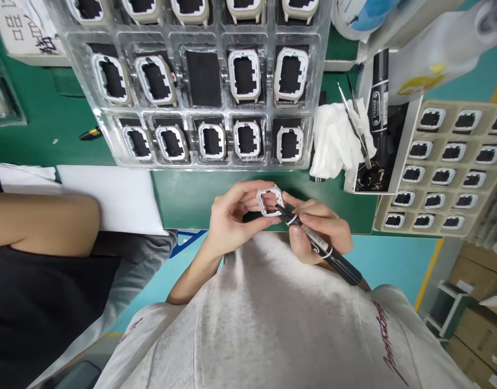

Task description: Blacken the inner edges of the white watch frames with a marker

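My left hand is closed on a small white watch case frame, gripping it by its edges near the table's front edge. In my right hand is a black marker pen, slanted with its tip at the right inner edge of the frame. Whether the tip touches the frame I cannot tell for sure. Ahead of my hands lies a clear plastic tray of similar frames on black pads. One of its compartments shows only a bare black pad.
At right, a white box holds another marker; tweezers rest on crumpled white tissue. Beyond stand a beige tray of frames and a plastic bottle. A co-worker's arm is at left, near white paper.
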Motion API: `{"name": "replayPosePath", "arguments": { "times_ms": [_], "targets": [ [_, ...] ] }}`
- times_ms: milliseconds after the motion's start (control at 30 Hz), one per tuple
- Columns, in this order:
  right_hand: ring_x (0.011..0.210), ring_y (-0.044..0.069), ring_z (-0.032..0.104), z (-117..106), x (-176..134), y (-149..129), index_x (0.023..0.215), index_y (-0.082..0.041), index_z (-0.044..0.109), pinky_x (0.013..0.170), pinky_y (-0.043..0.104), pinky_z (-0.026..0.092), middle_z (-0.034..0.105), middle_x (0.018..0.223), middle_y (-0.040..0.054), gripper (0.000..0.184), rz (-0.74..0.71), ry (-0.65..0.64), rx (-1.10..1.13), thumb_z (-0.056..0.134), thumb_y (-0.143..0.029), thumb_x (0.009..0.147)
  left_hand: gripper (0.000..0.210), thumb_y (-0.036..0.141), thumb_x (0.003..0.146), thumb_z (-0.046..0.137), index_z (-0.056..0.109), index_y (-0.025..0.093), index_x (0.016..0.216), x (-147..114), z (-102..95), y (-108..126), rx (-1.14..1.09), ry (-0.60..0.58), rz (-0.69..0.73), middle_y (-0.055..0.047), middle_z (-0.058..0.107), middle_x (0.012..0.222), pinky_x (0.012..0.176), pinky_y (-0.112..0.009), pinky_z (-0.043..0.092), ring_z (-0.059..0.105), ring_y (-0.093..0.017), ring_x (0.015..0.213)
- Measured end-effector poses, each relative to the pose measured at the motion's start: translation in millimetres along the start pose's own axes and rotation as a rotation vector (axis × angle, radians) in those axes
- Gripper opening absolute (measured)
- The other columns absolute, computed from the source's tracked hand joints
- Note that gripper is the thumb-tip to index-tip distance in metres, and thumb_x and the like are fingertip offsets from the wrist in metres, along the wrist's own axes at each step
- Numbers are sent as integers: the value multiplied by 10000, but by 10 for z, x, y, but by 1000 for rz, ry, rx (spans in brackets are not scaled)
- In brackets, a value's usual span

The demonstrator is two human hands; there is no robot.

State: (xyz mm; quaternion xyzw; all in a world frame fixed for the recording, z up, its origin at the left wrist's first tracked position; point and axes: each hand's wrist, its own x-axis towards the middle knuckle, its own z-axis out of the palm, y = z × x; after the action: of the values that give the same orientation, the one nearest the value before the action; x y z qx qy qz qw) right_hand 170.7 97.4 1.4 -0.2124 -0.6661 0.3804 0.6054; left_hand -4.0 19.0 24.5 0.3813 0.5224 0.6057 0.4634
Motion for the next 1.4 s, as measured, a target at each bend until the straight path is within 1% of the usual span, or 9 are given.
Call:
{"name": "replayPosePath", "arguments": {
  "times_ms": [200, 367, 500, 633, 800, 1033, 1133, 1233, 1400],
  "targets": [
    [627, 177, 749, -21, -45, 4, 1446, -351, 789, 868, 516, 897, 834, 958, -51, 415, 25, -45, 24, 920, -235, 1070, 686, 287, 845, 1222, 906, 254, 1453, 9, -41, 10, -63, -23, -5, -78, 988, 1212, 1010, -275, 818, 994, -241, 1048],
    [616, 182, 756, 16, -37, -16, 1398, -347, 782, 808, 509, 891, 833, 957, -48, 343, 26, -20, -4, 899, -269, 1085, 694, 413, 884, 1197, 910, 226, 1487, -19, -91, -22, 2, -39, -95, -120, 988, 1219, 1020, -347, 839, 997, -283, 1037],
    [582, 157, 748, 58, 24, -27, 1311, -301, 790, 776, 434, 890, 806, 906, -58, 206, -27, 18, -57, 859, -314, 1118, 715, 407, 918, 1172, 907, 252, 1564, -28, -107, -33, 11, -63, -93, -119, 990, 1243, 1047, -389, 845, 1000, -300, 1040],
    [590, 164, 787, 75, 59, -32, 1313, -286, 787, 797, 419, 893, 807, 886, -54, 202, -22, 6, -80, 849, -308, 1122, 760, 366, 887, 1193, 911, 300, 1589, -22, -107, -41, -10, -69, -60, -96, 992, 1262, 1031, -370, 845, 1003, -304, 1043],
    [551, 170, 755, 87, 54, -39, 1314, -301, 777, 735, 432, 886, 795, 848, -55, 184, 7, 34, -120, 817, -334, 1138, 765, 458, 868, 1202, 926, 286, 1561, -39, -106, -69, 34, -46, -69, -90, 996, 1203, 952, -361, 858, 999, -305, 973],
    [662, 192, 801, 3, 79, -99, 1318, -210, 810, 900, 494, 901, 825, 902, -6, 299, 69, -46, -42, 888, -152, 1036, 777, 485, 854, 1210, 929, 244, 1538, -38, -50, -87, 83, -3, -33, -98, 994, 1184, 930, -344, 854, 992, -289, 934],
    [697, 198, 815, -12, 73, -124, 1337, -225, 822, 951, 522, 897, 846, 941, 1, 333, 107, -59, -36, 899, -119, 1031, 777, 482, 869, 1201, 923, 229, 1550, -34, -30, -89, 103, 11, -37, -101, 992, 1207, 946, -336, 850, 991, -279, 937],
    [737, 209, 835, -6, 67, -132, 1372, -253, 828, 962, 526, 894, 869, 985, 6, 367, 127, -61, -28, 897, -114, 1038, 743, 430, 894, 1187, 918, 230, 1557, -32, -16, -87, 104, 19, -34, -100, 992, 1223, 975, -343, 850, 995, -282, 966],
    [788, 226, 849, -33, 94, -133, 1383, -200, 837, 929, 491, 888, 848, 982, 34, 370, 78, -16, 21, 852, -79, 1034, 676, 379, 931, 1156, 915, 225, 1543, -7, 15, -72, 33, 10, -89, -101, 993, 1227, 970, -355, 855, 999, -291, 1007]
  ]
}}
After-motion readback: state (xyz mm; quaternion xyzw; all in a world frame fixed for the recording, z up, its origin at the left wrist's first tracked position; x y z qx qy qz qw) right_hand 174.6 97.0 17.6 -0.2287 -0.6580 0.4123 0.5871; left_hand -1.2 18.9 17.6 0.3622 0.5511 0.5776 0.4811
